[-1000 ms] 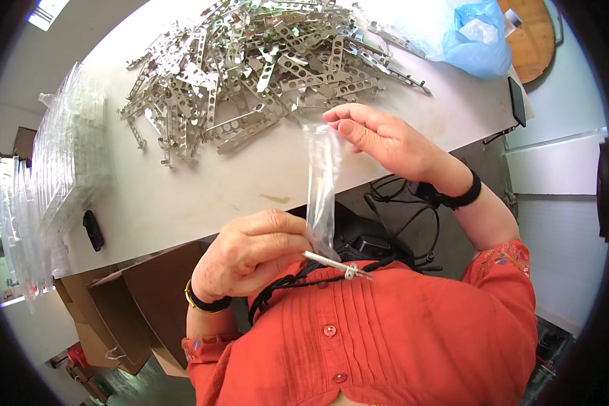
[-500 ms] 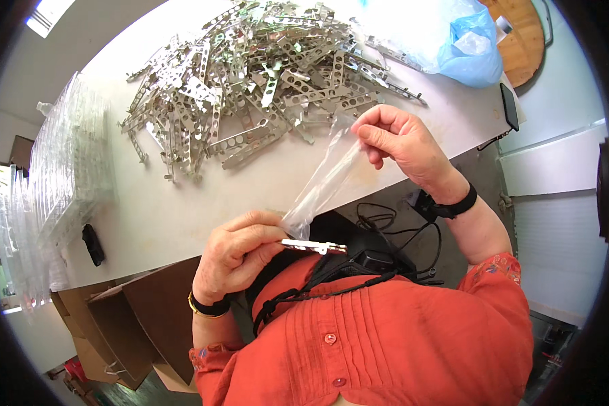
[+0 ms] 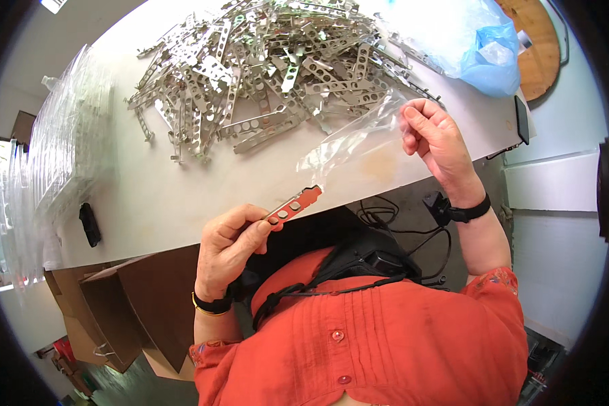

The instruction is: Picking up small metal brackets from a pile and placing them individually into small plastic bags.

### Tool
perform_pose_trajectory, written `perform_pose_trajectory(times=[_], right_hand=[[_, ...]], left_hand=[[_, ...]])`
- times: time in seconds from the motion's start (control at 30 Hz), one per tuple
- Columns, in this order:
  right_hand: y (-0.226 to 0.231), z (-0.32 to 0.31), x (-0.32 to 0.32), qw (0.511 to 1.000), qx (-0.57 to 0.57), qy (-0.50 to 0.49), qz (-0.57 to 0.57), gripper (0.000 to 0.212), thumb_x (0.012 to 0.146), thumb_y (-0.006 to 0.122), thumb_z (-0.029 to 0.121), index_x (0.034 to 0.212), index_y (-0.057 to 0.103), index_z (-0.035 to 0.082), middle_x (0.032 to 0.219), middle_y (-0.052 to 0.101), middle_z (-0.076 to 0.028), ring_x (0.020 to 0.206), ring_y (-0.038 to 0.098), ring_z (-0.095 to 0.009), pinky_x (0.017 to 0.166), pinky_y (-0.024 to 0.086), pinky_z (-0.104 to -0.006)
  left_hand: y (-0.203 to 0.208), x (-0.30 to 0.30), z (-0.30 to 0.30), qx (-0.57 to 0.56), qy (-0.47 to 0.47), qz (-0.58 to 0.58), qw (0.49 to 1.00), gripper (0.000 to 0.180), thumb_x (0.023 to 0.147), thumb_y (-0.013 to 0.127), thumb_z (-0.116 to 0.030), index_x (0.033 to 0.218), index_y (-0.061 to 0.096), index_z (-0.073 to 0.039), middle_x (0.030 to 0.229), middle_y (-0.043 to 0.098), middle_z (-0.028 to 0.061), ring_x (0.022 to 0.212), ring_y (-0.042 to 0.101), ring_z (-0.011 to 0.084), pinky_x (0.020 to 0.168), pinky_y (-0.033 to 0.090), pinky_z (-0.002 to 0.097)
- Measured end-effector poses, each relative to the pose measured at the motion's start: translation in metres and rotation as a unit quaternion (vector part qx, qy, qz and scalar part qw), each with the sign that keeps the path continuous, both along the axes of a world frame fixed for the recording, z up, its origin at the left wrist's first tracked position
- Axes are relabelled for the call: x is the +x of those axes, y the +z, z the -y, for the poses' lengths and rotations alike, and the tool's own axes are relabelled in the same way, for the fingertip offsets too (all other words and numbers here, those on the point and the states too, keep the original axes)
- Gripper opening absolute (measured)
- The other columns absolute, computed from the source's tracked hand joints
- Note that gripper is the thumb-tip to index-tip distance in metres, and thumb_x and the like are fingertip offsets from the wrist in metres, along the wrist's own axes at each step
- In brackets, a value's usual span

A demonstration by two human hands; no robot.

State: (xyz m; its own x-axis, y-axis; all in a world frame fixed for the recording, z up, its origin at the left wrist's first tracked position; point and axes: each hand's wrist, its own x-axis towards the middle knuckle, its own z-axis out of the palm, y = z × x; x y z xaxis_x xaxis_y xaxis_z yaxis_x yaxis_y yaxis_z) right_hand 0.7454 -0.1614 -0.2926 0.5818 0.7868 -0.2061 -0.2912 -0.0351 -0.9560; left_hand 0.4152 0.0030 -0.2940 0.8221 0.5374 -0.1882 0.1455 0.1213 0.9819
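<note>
Pinched by one end in my left hand [image 3: 231, 245] is a metal bracket [image 3: 294, 206], thin, with a row of holes; its shiny face looks red, like my shirt. My right hand [image 3: 434, 139], fingers closed, grips a clear plastic film [image 3: 355, 139]. The film slants down from there toward the bracket's free end; I cannot tell whether the two touch. Beyond my hands, a heap of similar metal brackets [image 3: 264, 81] covers the far part of the white table [image 3: 162, 210].
Clear plastic trays [image 3: 78, 135] are stacked at the left, with a small black object [image 3: 89, 224] near them. A blue plastic bag [image 3: 490, 64] lies at the far right, a dark phone-like object [image 3: 522, 120] at the right edge. Cardboard boxes [image 3: 152, 308] stand below the table.
My right hand has drawn the film farther right. In my left hand the bracket has turned, its free end now pointing up and right with its holed face showing.
</note>
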Motion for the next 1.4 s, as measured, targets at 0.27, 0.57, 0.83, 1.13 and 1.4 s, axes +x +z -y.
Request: perform_pose_trajectory(times=[0.27,0.57,0.83,1.13,1.4], right_hand=[[0.003,-0.001,-0.002,1.0,0.004,0.005,0.01,0.014,0.101,0.063,0.02,0.104,0.062,0.006,0.084,0.063,0.0,0.063,0.057,-0.006,0.056,0.048,-0.0215],[0.002,-0.001,-0.013,0.999,-0.022,0.048,0.012,0.015,0.102,0.062,0.022,0.105,0.062,0.007,0.085,0.063,0.0,0.064,0.058,-0.006,0.056,0.049,-0.0209],[0.008,-0.005,-0.033,0.994,-0.032,0.109,0.002,0.015,0.103,0.059,0.021,0.105,0.061,0.006,0.085,0.063,0.0,0.066,0.06,-0.006,0.058,0.051,-0.0223],[0.009,-0.006,-0.041,0.983,-0.016,0.183,0.018,0.016,0.102,0.06,0.019,0.109,0.059,0.004,0.093,0.064,-0.002,0.079,0.063,-0.009,0.069,0.053,-0.0239],[0.038,-0.003,-0.047,0.843,0.02,0.045,0.535,0.027,0.089,0.072,0.01,0.115,0.065,0.006,0.113,0.062,-0.01,0.108,0.059,-0.022,0.093,0.047,-0.0342]], left_hand=[[0.0,0.0,0.001,0.009,0.03,0.014,0.999,0.015,0.1,0.061,-0.01,0.097,0.071,0.002,0.077,0.062,-0.0022,0.061,0.05,0.0035,0.053,0.039,0.0205],[-0.006,0.014,0.004,0.015,0.009,-0.016,1.0,0.013,0.099,0.064,-0.011,0.097,0.07,0.0,0.073,0.059,-0.0032,0.061,0.049,0.0028,0.054,0.039,0.0205],[-0.01,0.029,0.011,0.041,-0.014,0.031,0.999,0.017,0.101,0.062,-0.014,0.104,0.066,0.002,0.084,0.059,-0.0007,0.066,0.049,0.0042,0.058,0.041,0.0204],[-0.012,0.033,0.02,0.046,-0.034,0.031,0.998,0.021,0.102,0.061,-0.018,0.105,0.064,0.002,0.082,0.057,-0.0019,0.067,0.047,0.0042,0.059,0.04,0.0207],[-0.015,0.037,0.023,0.116,-0.012,0.02,0.993,0.018,0.102,0.061,-0.018,0.098,0.062,0.0,0.077,0.054,-0.0033,0.065,0.046,0.0043,0.058,0.038,0.021]])
